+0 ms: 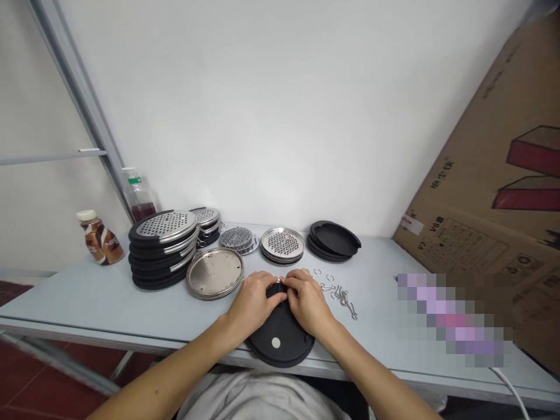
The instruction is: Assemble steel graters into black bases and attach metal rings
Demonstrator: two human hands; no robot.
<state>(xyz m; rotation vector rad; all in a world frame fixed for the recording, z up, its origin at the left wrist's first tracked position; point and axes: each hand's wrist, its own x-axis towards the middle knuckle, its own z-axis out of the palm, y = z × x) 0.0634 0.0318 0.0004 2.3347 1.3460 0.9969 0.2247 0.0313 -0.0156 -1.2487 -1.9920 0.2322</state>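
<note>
In front of me a round black plastic disc (280, 332) lies at the table's front edge, with a pale round dot near its lower part. My left hand (256, 297) and my right hand (307, 298) meet over its far rim, fingers pinched. Between their fingertips a small shiny metal piece (279, 280) shows; its exact shape is mostly hidden. Right of my right hand lie split rings (330, 277) and a small heap of metal clasps (343, 298). Left of my left hand rests a stack of round metal plates (215, 272).
Tall stacked black-rimmed graters (164, 251) stand at left, with more behind. Perforated discs (236, 238), grater plates (283, 244) and black round trays (333, 240) line the back. Two bottles (100, 239) stand far left. A large carton (490, 221) leans at right near a blurred purple object (450, 318).
</note>
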